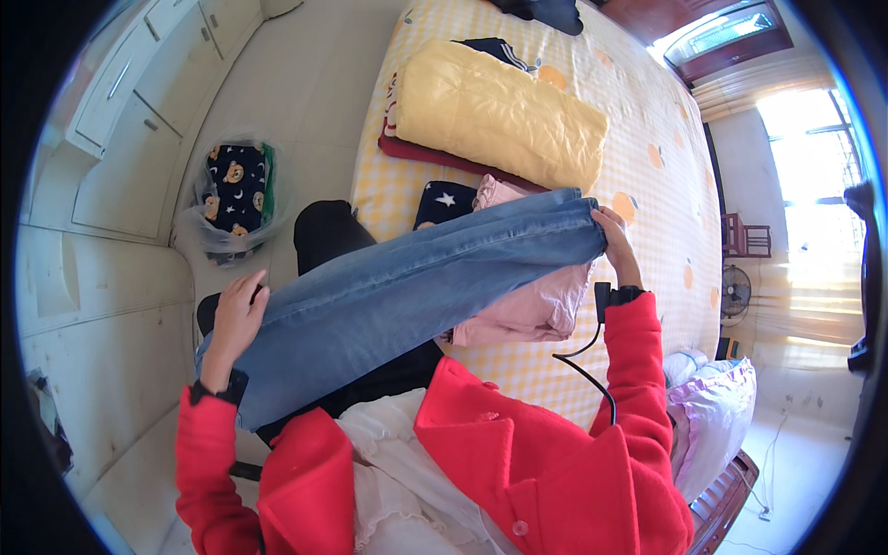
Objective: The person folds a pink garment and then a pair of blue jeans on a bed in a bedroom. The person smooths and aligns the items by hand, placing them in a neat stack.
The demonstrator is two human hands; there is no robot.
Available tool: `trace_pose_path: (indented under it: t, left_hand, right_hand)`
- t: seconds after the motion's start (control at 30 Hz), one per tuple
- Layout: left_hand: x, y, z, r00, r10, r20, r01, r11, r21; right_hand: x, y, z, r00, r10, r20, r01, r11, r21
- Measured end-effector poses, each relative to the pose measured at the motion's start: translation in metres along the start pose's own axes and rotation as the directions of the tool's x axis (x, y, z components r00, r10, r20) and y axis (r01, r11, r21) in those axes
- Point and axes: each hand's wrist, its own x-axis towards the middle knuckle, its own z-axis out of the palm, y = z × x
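A pair of blue denim jeans (416, 270), laid lengthwise, stretches across my lap and over the bed's near side. My right hand (614, 232) grips the jeans at their narrower far right end. My left hand (239, 316) is against the wider left end, thumb and fingers apart; it does not appear to grip the cloth. Partly beneath the jeans is a folded pink garment (534, 305) on the bed. A folded navy cloth with white stars (447, 202) shows just beyond them, its near part covered.
A folded yellow quilt (499, 111) lies on dark red fabric (444, 158) upon the bed (645, 208). On the floor at left, a clear plastic bag (198, 222) holds a bear-patterned navy textile (236, 184). White cabinets (132, 146) line the left. A black cable (586, 371) hangs from my right wrist.
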Motion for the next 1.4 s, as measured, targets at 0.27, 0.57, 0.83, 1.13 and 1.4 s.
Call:
trace_pose_path:
  t: [0.27, 0.57, 0.83, 1.13, 1.4]
  left_hand:
    - [0.035, -0.036, 0.022, 0.823, -0.215, 0.526, 0.196, 0.976, 0.093]
    - [0.036, -0.086, 0.045, 0.654, -0.487, 0.579, 0.565, 0.823, 0.055]
    - [0.01, -0.065, 0.027, 0.888, -0.323, 0.327, 0.364, 0.929, -0.071]
    - [0.008, -0.004, 0.036, 0.988, 0.133, -0.082, -0.135, 0.991, -0.024]
    - [0.061, 0.035, 0.057, 0.954, 0.215, 0.208, -0.181, 0.968, -0.172]
  right_hand:
    - [-0.016, -0.024, 0.001, 0.999, -0.019, 0.043, 0.013, 0.99, 0.138]
    - [-0.007, -0.026, 0.02, 0.995, 0.038, -0.093, -0.017, 0.977, 0.212]
    - [-0.008, -0.013, 0.018, 0.966, -0.083, -0.245, 0.13, 0.975, 0.182]
    - [-0.028, -0.027, 0.031, 0.91, -0.165, -0.382, 0.281, 0.92, 0.273]
    - [-0.103, -0.079, 0.045, 0.754, -0.443, -0.485, 0.532, 0.845, 0.055]
